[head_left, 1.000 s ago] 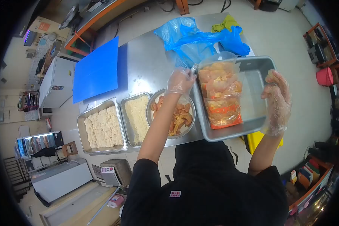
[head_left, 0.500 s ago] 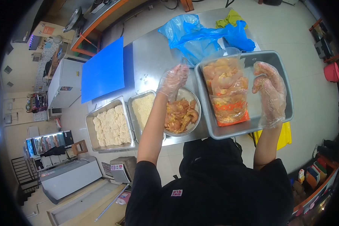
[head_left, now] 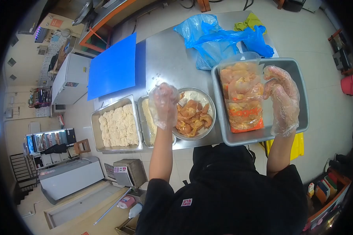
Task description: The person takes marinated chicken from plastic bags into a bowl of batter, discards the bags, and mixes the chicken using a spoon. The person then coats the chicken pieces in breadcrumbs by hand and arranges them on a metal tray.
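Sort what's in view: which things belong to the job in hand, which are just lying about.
Likely in the job:
- bowl of raw meat
- crumb tray, beneath the left hand
- tray of coated pieces
- gray tub with bagged meat

Apparently lying about:
- blue plastic bag
- crumpled green item
- pink bucket

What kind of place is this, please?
Probably a food shop's kitchen: there is a steel table, a bowl of raw meat pieces, a deep tray of crumb-coated food, and gloved hands.
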The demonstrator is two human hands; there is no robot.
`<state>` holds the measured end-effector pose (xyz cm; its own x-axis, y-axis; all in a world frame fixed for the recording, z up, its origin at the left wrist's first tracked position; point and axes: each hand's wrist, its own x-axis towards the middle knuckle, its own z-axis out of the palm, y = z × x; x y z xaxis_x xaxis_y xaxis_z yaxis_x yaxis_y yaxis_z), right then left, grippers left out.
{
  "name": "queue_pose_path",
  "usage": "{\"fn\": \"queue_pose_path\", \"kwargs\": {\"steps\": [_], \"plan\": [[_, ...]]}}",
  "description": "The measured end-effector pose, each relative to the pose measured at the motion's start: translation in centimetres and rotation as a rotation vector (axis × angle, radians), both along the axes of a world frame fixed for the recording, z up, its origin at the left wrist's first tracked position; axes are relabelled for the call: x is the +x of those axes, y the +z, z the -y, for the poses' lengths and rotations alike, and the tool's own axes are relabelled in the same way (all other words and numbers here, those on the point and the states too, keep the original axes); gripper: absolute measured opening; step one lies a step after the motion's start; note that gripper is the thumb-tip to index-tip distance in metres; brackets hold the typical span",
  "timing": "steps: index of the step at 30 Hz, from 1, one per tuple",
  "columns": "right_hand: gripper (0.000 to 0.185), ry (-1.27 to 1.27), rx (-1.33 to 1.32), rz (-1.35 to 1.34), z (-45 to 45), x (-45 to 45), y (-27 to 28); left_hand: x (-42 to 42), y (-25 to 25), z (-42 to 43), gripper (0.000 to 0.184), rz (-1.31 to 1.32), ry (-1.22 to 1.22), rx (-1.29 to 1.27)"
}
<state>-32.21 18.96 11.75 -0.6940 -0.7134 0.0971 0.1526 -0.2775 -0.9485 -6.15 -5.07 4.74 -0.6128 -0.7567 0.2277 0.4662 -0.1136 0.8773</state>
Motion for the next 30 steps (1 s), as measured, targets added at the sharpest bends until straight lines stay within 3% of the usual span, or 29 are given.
{"fn": "queue_pose_path", "kwargs": {"steps": [3,6,10,13,14,20,30], "plan": [[0.043,0.021,0.004,0.025,0.3,0.6,0.6,0.7,0.3,-2.6,0.052,-0.012,0.267,-0.068],[0.041,0.035,0.004,0.038,0.5,0.9,1.2,2.2,-0.4,-4.4,0.06,0.05,0.529,-0.078],[0.04,0.07,0.005,0.013,0.4,0.8,1.3,6.1,-2.7,-4.1,0.075,-0.15,0.505,-0.054],[0.04,0.074,-0.028,-0.039,0.5,0.5,1.6,7.8,-2.8,-4.8,0.072,-0.3,0.501,-0.099],[0.041,0.072,-0.034,-0.055,0.5,0.6,1.6,8.0,-2.8,-5.2,0.075,-0.234,0.608,-0.095],[0.043,0.082,-0.031,-0.081,0.6,1.0,1.7,6.7,0.8,-6.8,0.074,-0.181,0.625,-0.215],[0.045,0.099,0.007,-0.093,0.8,1.4,2.3,7.8,-2.3,-5.1,0.074,-0.283,0.472,-0.257]]}}
